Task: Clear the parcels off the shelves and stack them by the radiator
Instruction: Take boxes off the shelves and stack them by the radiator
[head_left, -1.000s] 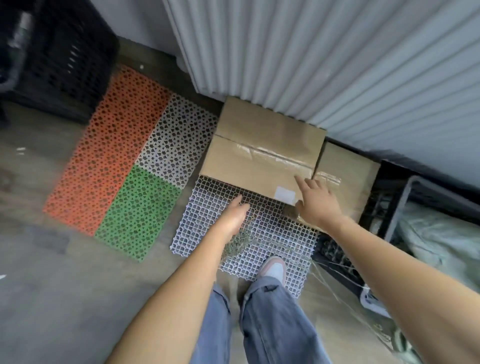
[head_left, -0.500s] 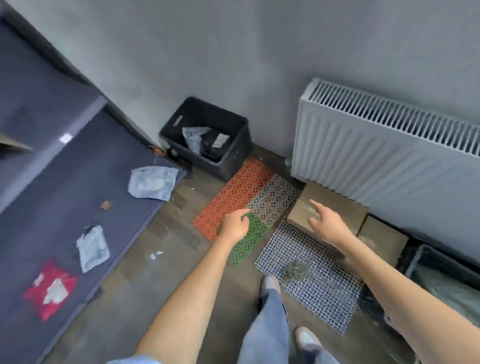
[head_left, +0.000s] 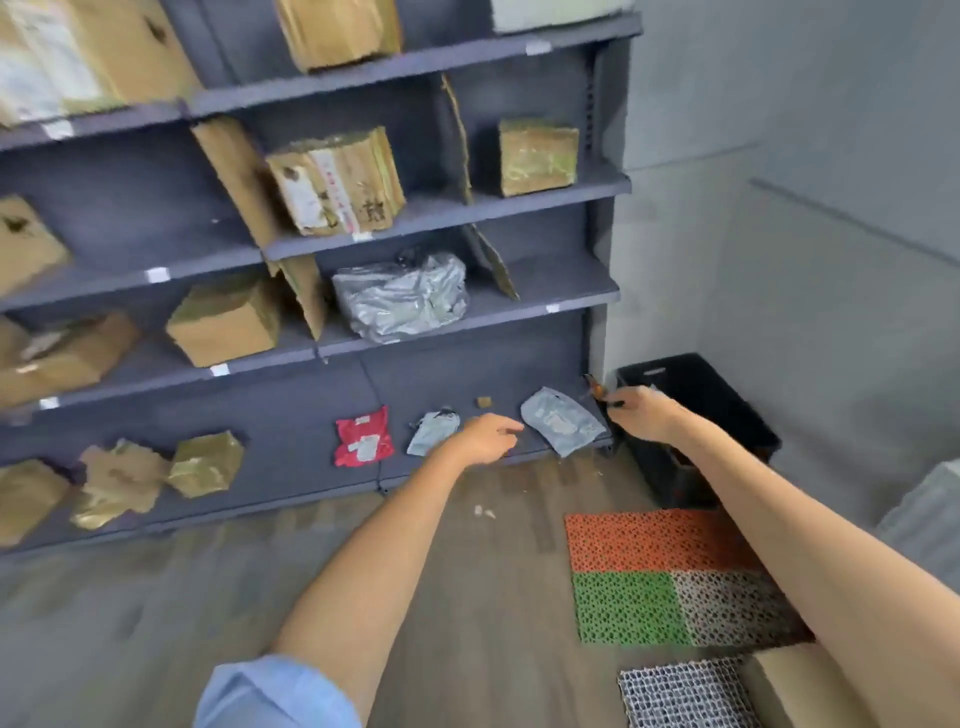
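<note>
Dark grey shelves (head_left: 447, 218) fill the left and centre, holding several cardboard boxes such as one at mid height (head_left: 337, 182) and another at the right (head_left: 537, 156). A large grey plastic parcel (head_left: 402, 299) lies one shelf lower. On the bottom shelf lie a red mailer (head_left: 363, 436), a small grey mailer (head_left: 434, 432) and a bigger grey mailer (head_left: 561, 423). My left hand (head_left: 488, 439) hovers empty between the two grey mailers, fingers loosely bent. My right hand (head_left: 644, 415) reaches out beside the bigger mailer and holds nothing. A stacked cardboard box (head_left: 789, 680) shows at the bottom right.
A black crate (head_left: 727, 405) stands on the floor right of the shelves, partly behind my right arm. Orange, green and grey perforated mats (head_left: 660, 571) and a white grid mat (head_left: 680, 691) lie on the wooden floor. The radiator's edge (head_left: 930, 519) shows at far right.
My view has swung left from the boxes by the radiator to the shelves. Both hands left the stacked box and now stretch toward the bottom shelf.
</note>
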